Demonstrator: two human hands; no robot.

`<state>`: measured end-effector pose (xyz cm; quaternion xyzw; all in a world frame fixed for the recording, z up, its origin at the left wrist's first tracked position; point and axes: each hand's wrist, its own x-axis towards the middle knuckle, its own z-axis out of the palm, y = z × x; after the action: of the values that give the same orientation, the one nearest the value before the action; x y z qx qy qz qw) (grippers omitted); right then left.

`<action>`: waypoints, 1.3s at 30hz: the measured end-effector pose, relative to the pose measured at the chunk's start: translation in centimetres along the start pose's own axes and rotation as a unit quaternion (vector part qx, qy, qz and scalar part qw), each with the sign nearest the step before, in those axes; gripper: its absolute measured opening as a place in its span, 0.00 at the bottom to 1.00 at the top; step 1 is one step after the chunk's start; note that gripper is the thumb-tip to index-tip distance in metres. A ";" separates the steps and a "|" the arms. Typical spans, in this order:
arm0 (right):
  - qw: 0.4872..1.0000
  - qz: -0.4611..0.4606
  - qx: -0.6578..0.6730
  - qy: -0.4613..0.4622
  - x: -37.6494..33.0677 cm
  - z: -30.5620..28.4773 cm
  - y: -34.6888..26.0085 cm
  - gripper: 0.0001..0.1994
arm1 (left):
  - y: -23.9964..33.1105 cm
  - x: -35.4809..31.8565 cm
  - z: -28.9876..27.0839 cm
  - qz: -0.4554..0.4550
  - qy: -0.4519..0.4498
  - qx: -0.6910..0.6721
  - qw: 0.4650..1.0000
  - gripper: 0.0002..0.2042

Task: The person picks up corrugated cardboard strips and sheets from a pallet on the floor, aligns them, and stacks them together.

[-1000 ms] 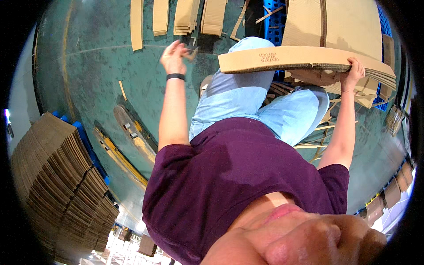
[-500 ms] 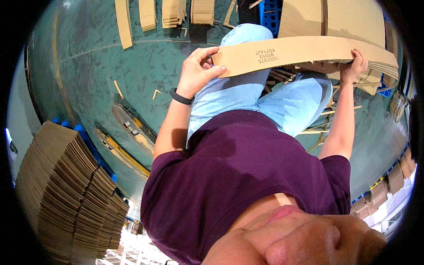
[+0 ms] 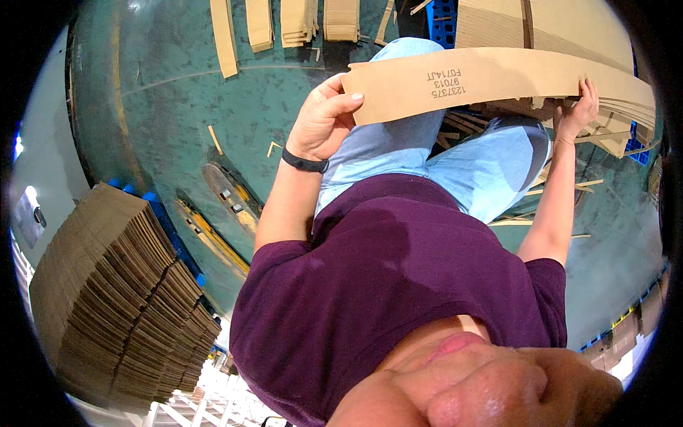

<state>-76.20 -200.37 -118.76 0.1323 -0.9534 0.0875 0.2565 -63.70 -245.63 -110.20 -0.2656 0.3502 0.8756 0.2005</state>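
A long flat brown cardboard strip (image 3: 398, 89) with dark printing stretches across in front of me, above my knees. My left hand (image 3: 324, 121), a black band at its wrist, pinches the strip's left end, thumb on top. Toward the right end, my right hand (image 3: 580, 114) has its fingertips over the near edge; the rest of its grip is partly hidden. Below the strip's right end lie several more layered cardboard strips (image 3: 626, 112), close to the right hand.
Ahead lies a large cardboard stack (image 3: 569, 25) beside a blue plastic pallet (image 3: 442, 25). Piles of cut strips (image 3: 341, 21) stand on the green floor (image 3: 163, 107). At lower left is a tall stack of cardboard sheets (image 3: 114, 285). Yellow-black forks (image 3: 231, 196) and scraps (image 3: 215, 140) lie left.
The view has shifted a little, so the surroundings sit farther right. Both hands still hold the strip, whose left end is slightly more tilted toward view.
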 end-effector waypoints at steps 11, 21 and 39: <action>0.998 0.014 0.041 0.038 -0.3 0.5 0.1 0.31 | 0.1 -0.8 2.0 0.044 -0.073 -0.029 0.996 0.21; 0.999 0.008 -0.018 0.028 0.4 0.0 -0.5 0.29 | -0.7 -0.1 1.5 0.043 -0.100 -0.073 0.991 0.22; 0.999 0.023 -0.007 -0.030 -1.1 1.1 0.6 0.36 | -2.3 3.0 -1.4 0.286 0.054 0.695 0.657 0.43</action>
<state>-75.98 -199.79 -120.36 0.1109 -0.9641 0.0830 0.2265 -64.32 -244.57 -114.07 0.0179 0.9257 0.3749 0.0467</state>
